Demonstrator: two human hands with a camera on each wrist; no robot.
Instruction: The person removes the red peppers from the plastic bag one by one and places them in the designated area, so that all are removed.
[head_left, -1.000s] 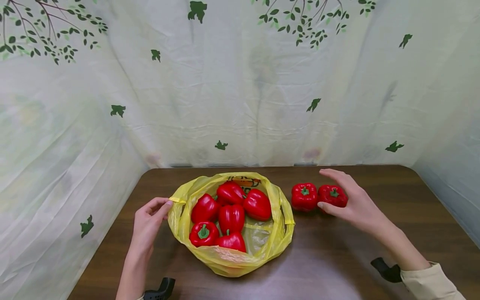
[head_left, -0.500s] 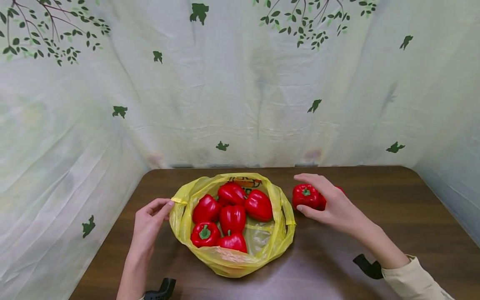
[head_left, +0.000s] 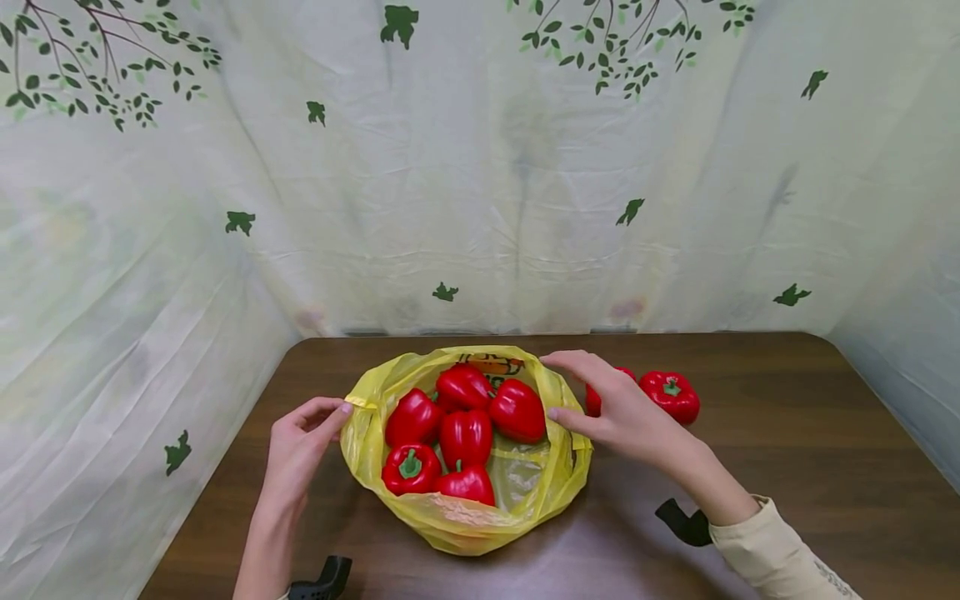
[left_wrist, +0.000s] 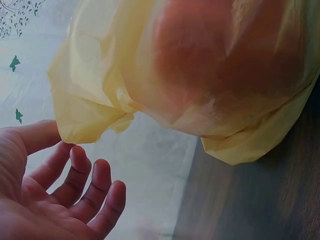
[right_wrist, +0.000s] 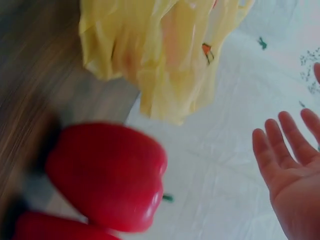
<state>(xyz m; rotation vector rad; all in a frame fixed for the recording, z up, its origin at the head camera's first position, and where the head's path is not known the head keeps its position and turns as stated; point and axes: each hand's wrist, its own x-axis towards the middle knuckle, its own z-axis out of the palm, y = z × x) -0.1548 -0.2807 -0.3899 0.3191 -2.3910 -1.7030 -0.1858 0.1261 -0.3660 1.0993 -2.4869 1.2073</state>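
Observation:
A yellow plastic bag [head_left: 566, 492] stands wide open on the table with several red bell peppers [head_left: 465, 437] inside. The left hand [head_left: 296, 454] pinches the left edge of the bag between thumb and fingertips; the left wrist view shows that hand [left_wrist: 65, 185] at the bag's edge [left_wrist: 85, 125]. At the bag's right rim hovers the right hand [head_left: 622, 417], thumb and fingers spread, holding nothing. Two red peppers lie right of the bag: one [head_left: 593, 402] is partly hidden by the right hand, the other [head_left: 671, 396] is in plain sight. The right wrist view shows the open hand [right_wrist: 295, 165] and a pepper [right_wrist: 107, 175].
The brown wooden table [head_left: 780, 433] extends on both sides of the bag. Behind it and at the sides hangs a pale curtain [head_left: 480, 208] printed with leaves. Black wrist mounts [head_left: 684, 523] are on both wrists.
The right hand has moved left, from over the two loose peppers to the bag's right rim, holding nothing. The left hand keeps its grip on the bag.

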